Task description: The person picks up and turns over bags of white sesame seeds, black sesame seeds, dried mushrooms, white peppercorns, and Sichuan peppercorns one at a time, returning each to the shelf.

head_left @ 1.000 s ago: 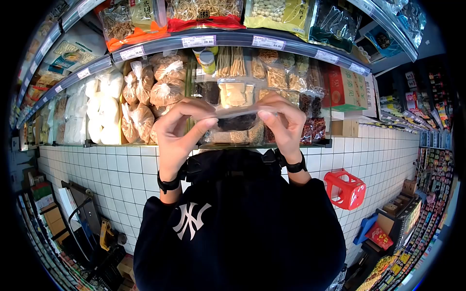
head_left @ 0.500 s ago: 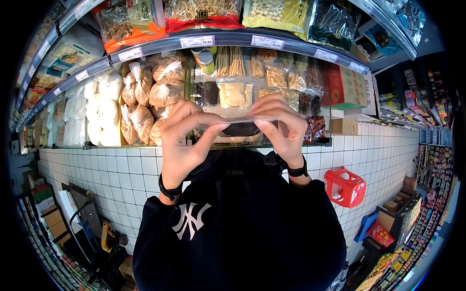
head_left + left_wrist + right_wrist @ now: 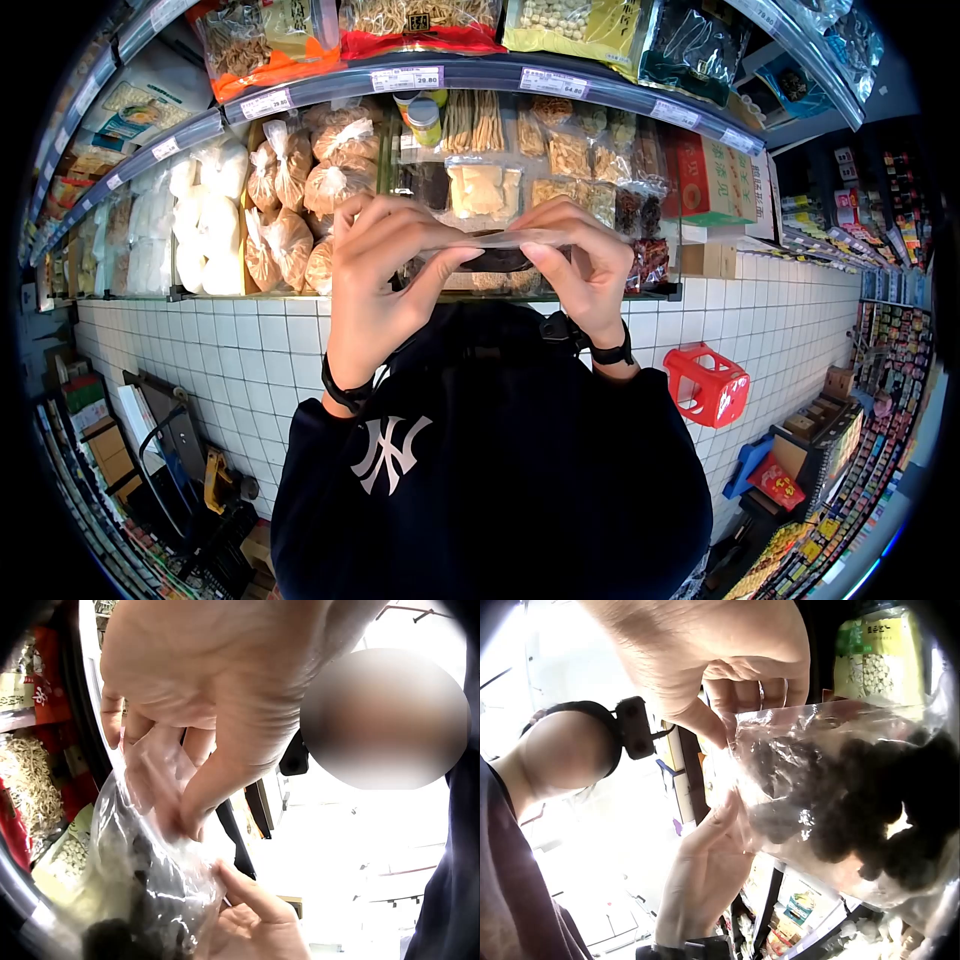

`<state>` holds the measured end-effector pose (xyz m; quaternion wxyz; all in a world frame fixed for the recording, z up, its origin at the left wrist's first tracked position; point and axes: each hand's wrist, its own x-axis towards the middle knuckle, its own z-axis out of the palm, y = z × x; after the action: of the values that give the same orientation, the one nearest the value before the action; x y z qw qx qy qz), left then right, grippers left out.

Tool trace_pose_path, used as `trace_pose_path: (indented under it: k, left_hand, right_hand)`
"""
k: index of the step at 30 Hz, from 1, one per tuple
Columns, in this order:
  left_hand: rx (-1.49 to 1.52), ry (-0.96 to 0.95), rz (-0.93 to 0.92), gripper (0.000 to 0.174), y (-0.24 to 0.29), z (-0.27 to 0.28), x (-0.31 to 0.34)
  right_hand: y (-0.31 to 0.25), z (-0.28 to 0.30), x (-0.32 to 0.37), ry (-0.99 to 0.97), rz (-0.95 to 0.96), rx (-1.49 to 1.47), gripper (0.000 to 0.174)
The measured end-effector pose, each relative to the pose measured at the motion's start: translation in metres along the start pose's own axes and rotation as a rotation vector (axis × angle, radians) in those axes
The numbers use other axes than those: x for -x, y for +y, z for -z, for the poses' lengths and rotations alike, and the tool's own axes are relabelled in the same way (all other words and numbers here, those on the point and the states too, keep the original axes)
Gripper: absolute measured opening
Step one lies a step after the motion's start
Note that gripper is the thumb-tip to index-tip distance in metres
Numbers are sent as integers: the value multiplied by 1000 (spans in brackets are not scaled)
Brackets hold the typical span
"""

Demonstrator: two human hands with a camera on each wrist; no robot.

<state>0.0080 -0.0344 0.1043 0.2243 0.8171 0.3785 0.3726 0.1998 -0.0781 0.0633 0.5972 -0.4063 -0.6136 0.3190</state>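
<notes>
A clear plastic bag (image 3: 503,262) of dark, lumpy pieces hangs between both hands, over the display bin. My left hand (image 3: 385,270) pinches one end of its top edge between thumb and fingers. At the opposite end my right hand (image 3: 588,268) pinches the same edge. In the right wrist view the dark lumps fill the bag (image 3: 832,795) below the pinched edge, its film wrinkled and shiny. The left wrist view has the left thumb (image 3: 214,784) pressed against the film, with the right hand (image 3: 259,922) close beside it.
Beneath the hands, bins hold packed dried goods (image 3: 480,190), knotted bags of brown contents (image 3: 290,250) and white bags (image 3: 215,235). A shelf rail with price tags (image 3: 408,79) runs across behind. A red plastic stool (image 3: 707,385) stands on the tiled floor (image 3: 250,360) at right.
My left hand has moved right, closer to the right hand, along the bag's top edge. The right hand has stayed nearly in place, and the dark contents show less in the head view.
</notes>
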Motion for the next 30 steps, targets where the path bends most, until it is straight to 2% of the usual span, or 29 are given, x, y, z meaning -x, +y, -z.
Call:
trace_pose_path:
  k: [3, 5, 8, 10, 12, 13, 15, 16, 17, 19, 20, 21, 23, 24, 25, 27, 30]
  left_hand:
    - [79, 40, -29, 6, 3, 0, -6]
    - [37, 41, -125, 5, 7, 4, -13]
    - [57, -10, -120, 5, 11, 9, -19]
    - [63, -16, -117, 5, 9, 8, -20]
    - [123, -61, -142, 16, 0, 6, -21]
    - [122, -61, -142, 16, 1, 4, -20]
    - [571, -21, 269, 37, 7, -1, -21]
    - [439, -121, 141, 57, -7, 0, -18]
    - [438, -121, 138, 57, -9, -3, -17]
    - [696, -124, 313, 61, -12, -7, -15]
    - [643, -184, 248, 67, -22, -12, -11]
    - [642, -185, 247, 67, -28, -16, -5]
    - [576, -344, 314, 67, -37, -24, 7]
    - [726, -323, 327, 64, -36, -33, 10]
    - [726, -324, 330, 64, -39, -35, 13]
    - [669, -452, 440, 61, -43, -37, 16]
    - [704, -392, 480, 55, -37, -38, 21]
  right_hand:
    - [-3, 0, -1, 28, -43, -89, 8]
    - [-6, 1, -4, 37, -31, -106, 9]
    - [-8, 2, -5, 40, -69, -133, 8]
    - [-6, 2, -6, 72, -28, -113, 8]
    - [-12, 1, -8, 112, -36, -66, 8]
    - [-14, 1, -9, 147, -50, -20, 8]
    - [-13, 1, -10, 161, -64, -14, 8]
    - [-12, 1, -9, 170, -87, -10, 8]
    - [-12, 0, -9, 172, -85, -10, 8]
    - [-11, -1, -9, 245, -97, -88, 7]
    - [-8, 0, -8, 246, -96, -88, 7]
    - [-3, 2, -7, 284, -84, -105, 7]
    - [-2, 2, -9, 321, -73, -123, 7]
    - [-5, -1, -11, 365, -74, -172, 7]
    - [-6, -2, -12, 409, -76, -221, 7]
    - [-3, 0, -12, 411, -79, -223, 7]
    - [1, 4, -10, 377, -174, -210, 8]
